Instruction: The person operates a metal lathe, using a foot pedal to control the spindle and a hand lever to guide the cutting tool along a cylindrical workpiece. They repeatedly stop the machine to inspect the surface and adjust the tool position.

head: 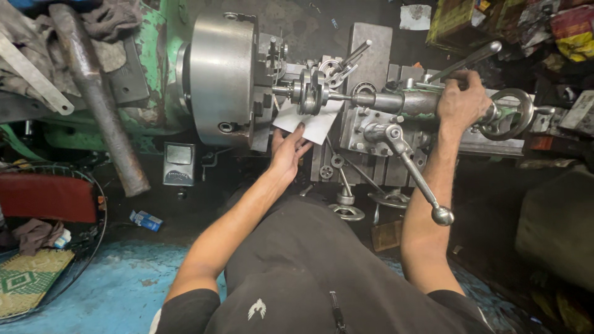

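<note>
The white sheet of paper (312, 124) is held under the small metal workpiece (309, 91) clamped in the lathe chuck (223, 77), pinched at its lower edge by the left hand (288, 151). The tailstock (408, 102) lever is gripped by the closed right hand (461, 102), beside the handwheel (512, 114).
</note>
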### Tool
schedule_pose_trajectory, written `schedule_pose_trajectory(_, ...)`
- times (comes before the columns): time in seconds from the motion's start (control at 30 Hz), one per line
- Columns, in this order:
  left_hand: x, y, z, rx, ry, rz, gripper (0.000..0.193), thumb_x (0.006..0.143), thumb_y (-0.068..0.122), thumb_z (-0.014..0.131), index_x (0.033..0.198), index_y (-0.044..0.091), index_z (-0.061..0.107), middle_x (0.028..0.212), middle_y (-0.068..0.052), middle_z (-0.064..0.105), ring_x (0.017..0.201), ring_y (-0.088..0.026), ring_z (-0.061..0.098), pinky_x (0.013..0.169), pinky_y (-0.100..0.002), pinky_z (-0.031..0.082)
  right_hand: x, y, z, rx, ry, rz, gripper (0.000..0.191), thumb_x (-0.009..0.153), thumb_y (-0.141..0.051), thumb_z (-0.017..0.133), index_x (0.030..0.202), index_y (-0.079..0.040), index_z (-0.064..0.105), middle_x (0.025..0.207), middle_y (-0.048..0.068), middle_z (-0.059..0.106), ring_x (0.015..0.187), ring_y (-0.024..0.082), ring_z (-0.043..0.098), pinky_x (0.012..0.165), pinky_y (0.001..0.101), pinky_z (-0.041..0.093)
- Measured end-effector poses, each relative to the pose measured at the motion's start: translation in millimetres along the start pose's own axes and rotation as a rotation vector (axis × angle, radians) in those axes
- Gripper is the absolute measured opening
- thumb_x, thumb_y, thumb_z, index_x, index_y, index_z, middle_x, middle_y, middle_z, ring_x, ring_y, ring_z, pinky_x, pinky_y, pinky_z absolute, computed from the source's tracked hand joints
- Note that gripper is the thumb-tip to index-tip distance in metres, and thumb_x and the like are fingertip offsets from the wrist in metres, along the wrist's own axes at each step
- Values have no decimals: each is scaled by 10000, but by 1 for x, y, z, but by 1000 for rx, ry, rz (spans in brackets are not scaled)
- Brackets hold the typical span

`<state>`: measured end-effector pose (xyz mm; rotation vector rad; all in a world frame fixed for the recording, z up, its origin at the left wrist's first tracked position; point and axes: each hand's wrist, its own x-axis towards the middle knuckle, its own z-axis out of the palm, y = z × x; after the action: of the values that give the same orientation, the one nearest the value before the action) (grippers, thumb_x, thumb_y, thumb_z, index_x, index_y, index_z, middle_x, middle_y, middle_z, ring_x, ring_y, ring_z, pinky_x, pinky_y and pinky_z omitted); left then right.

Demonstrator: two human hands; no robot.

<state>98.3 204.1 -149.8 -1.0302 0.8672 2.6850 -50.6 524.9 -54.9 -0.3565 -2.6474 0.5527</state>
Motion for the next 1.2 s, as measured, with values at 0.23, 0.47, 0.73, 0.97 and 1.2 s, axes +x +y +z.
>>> schedule_pose_trajectory(0.23,-11,16,-26,98,94,79,429,963,177,705,1323,62,503,1221,-91,649,1092,-212,641,891,-431,583,1,-7,-4,43,15,-26,183,824,-185,728,974,-114,805,893,152,772,870,355,719,823,438,518)
schedule_pose_trajectory(0.47,11,9,-23,-2,-41,15,289,1005,221,616,1253,76,578,1230,-94,665,1149,-246,663,1020,-447,568,-1,-16,-9,54,3,-21,188,832,-183,726,978,-101,811,889,152,773,863,342,728,824,431,531)
schedule_pose_trajectory(0.73,26,23,-13,-200,-21,109,384,1060,204,588,1334,-54,512,1342,-206,613,1289,-345,608,1129,-477,448,-1,-20,-11,21,-4,15,176,835,-197,734,970,-115,811,866,151,770,866,352,711,828,444,500)
schedule_pose_trajectory(0.97,17,23,-30,-115,-8,184,436,988,111,593,1399,35,468,1408,-168,541,1355,-326,543,1136,-443,431,-1,-10,-6,84,-17,50,168,834,-183,711,963,-129,803,877,119,773,868,307,732,844,407,527)
schedule_pose_trajectory(1.2,17,27,-39,135,46,-11,507,1010,292,608,1360,-67,528,1372,-246,628,1260,-369,643,1024,-448,574,-1,-8,-4,37,23,-30,156,816,-164,734,934,-105,817,844,146,781,832,337,720,799,434,514)
